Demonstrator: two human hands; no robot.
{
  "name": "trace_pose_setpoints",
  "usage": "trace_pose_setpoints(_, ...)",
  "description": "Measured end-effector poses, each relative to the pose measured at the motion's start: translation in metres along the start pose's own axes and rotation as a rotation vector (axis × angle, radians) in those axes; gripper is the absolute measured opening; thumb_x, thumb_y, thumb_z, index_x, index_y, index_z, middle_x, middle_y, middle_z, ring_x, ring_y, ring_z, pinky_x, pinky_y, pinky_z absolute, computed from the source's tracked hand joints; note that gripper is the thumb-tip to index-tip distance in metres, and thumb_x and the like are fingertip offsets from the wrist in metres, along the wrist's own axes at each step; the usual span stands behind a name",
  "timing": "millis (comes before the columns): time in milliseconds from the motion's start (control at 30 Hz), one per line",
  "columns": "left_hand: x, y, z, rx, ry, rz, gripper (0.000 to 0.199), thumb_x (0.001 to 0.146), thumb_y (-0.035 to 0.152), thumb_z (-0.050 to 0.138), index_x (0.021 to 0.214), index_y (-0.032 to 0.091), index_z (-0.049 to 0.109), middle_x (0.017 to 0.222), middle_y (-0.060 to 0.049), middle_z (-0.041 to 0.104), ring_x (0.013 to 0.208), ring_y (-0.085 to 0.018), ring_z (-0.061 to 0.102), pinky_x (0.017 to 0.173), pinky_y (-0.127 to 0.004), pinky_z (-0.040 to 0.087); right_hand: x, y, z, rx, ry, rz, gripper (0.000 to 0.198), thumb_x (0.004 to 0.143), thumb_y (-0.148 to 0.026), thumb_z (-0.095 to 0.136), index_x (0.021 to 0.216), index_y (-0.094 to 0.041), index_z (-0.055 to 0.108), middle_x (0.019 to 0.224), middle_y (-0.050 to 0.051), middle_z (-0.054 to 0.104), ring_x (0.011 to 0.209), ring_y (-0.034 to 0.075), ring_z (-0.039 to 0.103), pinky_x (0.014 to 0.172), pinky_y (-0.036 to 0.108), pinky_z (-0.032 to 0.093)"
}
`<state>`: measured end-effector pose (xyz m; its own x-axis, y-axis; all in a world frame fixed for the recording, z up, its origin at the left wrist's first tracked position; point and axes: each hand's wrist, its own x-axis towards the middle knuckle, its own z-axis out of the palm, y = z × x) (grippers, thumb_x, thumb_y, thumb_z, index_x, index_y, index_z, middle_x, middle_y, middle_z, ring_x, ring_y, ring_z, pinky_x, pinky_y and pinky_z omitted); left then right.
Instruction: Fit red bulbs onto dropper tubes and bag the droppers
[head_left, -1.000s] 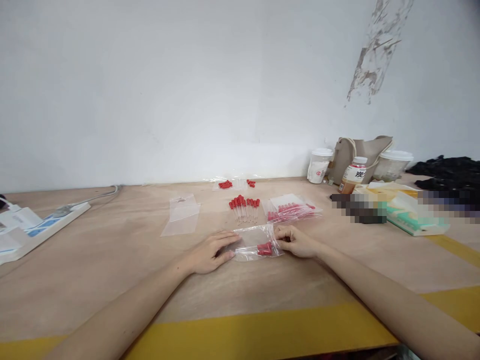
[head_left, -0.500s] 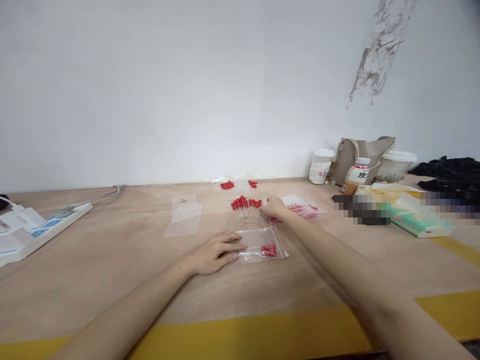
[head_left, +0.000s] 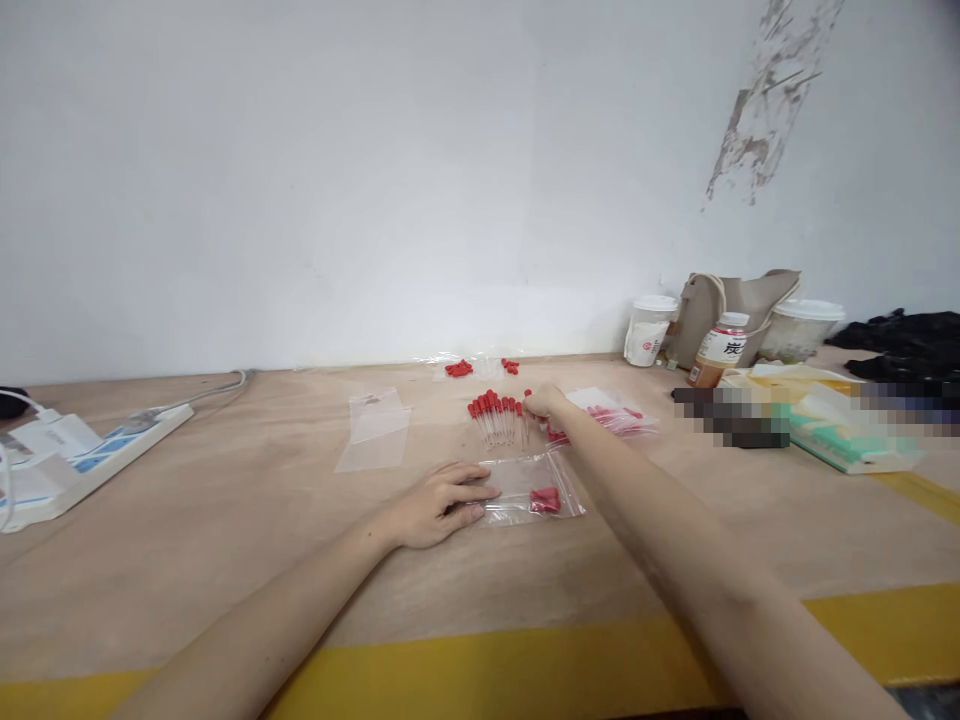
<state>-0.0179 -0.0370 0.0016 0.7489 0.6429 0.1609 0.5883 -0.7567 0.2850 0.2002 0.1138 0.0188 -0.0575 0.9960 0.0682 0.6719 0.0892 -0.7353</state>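
Observation:
My left hand (head_left: 444,503) lies with its fingers spread on the left end of a clear zip bag (head_left: 514,476). Inside that bag are red rubber bulbs (head_left: 545,499). Behind it a row of glass droppers with red bulbs (head_left: 493,410) is fanned out on the table. My right hand (head_left: 549,402) is at the row's right end, its fingers pinched on one dropper (head_left: 526,425), which stands slightly apart from the others. Beside that hand lies a stack of clear bags with red contents (head_left: 611,420), partly hidden by the forearm.
Flat clear bags (head_left: 375,430) lie left of the droppers. Small red pieces (head_left: 459,369) rest on plastic near the wall. A power strip (head_left: 112,455) sits far left. On the right are a paper cup (head_left: 649,330), a bottle (head_left: 718,350), a bag (head_left: 694,310) and a tissue pack (head_left: 851,435).
My right hand has drawn one dropper slightly away from the right end of the row. My left hand still rests on the zip bag. The whole view has shifted a little.

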Motion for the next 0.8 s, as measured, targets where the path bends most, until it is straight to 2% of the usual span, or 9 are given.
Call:
trace_pose_setpoints(67,0.0,0.0,0.0,0.002,-0.001,-0.003,0.035,0.089,0.036,0.037,0.122,0.03,0.046,0.134,-0.002,0.038,0.122,-0.02,0.033,0.102,-0.038,0.025,-0.012,0.007,-0.01,0.051,0.055,0.043,0.037,0.063,-0.015,0.059,0.099,-0.006,0.053,0.043,0.001,0.052,0.039,0.015,0.051,0.035,0.022,0.037)
trace_pose_setpoints(167,0.0,-0.001,0.001,-0.001,0.004,-0.011,0.035,0.089,0.037,0.037,0.122,0.031,0.047,0.134,-0.002,0.038,0.122,-0.02,0.033,0.101,-0.038,0.026,-0.039,0.026,-0.026,0.148,0.107,0.066,0.063,0.066,-0.016,0.055,0.122,-0.005,0.03,0.048,-0.001,0.055,0.041,0.015,0.054,0.039,0.023,0.042)
trace_pose_setpoints(267,0.0,-0.001,0.002,-0.008,0.002,-0.019,0.035,0.089,0.037,0.038,0.122,0.031,0.047,0.134,-0.002,0.038,0.123,-0.019,0.032,0.101,-0.038,0.025,-0.07,0.05,-0.037,0.353,0.175,-0.006,0.073,0.065,-0.016,0.055,0.127,-0.012,0.019,0.046,-0.006,0.052,0.04,0.015,0.053,0.04,0.023,0.043)
trace_pose_setpoints(400,0.0,-0.001,0.002,-0.024,0.004,-0.029,0.034,0.089,0.036,0.038,0.121,0.031,0.047,0.134,-0.001,0.038,0.122,-0.02,0.033,0.101,-0.038,0.026,-0.098,0.07,-0.035,0.527,0.229,-0.079,0.061,0.066,-0.024,0.058,0.119,-0.019,0.027,0.048,-0.008,0.05,0.039,0.014,0.052,0.039,0.024,0.044)
trace_pose_setpoints(533,0.001,-0.001,0.002,-0.025,0.006,-0.028,0.034,0.089,0.036,0.038,0.121,0.031,0.048,0.134,-0.001,0.039,0.122,-0.02,0.034,0.101,-0.038,0.026,-0.106,0.073,-0.024,0.719,0.256,-0.082,0.052,0.066,-0.027,0.062,0.107,-0.023,0.031,0.051,-0.008,0.051,0.044,0.014,0.055,0.045,0.026,0.049)
trace_pose_setpoints(600,0.001,0.0,0.001,-0.012,-0.003,-0.029,0.034,0.089,0.037,0.037,0.121,0.03,0.048,0.134,-0.001,0.039,0.122,-0.02,0.034,0.101,-0.038,0.026,-0.109,0.071,-0.018,0.847,0.21,-0.052,0.044,0.068,-0.026,0.06,0.101,-0.025,0.031,0.053,-0.007,0.053,0.049,0.014,0.058,0.052,0.027,0.051)
trace_pose_setpoints(700,0.001,0.002,0.0,-0.01,0.015,-0.046,0.04,0.089,0.038,0.038,0.127,0.029,0.039,0.133,-0.002,0.039,0.122,-0.02,0.034,0.101,-0.038,0.026,-0.115,0.067,-0.014,1.002,0.061,0.023,0.03,0.073,-0.025,0.055,0.09,-0.024,0.03,0.06,-0.005,0.058,0.057,0.014,0.062,0.06,0.03,0.052)
trace_pose_setpoints(800,0.0,0.004,0.0,-0.021,0.051,-0.056,0.048,0.087,0.038,0.04,0.132,0.026,0.029,0.132,-0.003,0.039,0.12,-0.02,0.036,0.1,-0.037,0.028,-0.121,0.065,-0.016,1.018,-0.041,0.021,0.026,0.075,-0.027,0.055,0.085,-0.024,0.032,0.064,-0.003,0.061,0.059,0.015,0.063,0.06,0.031,0.051)
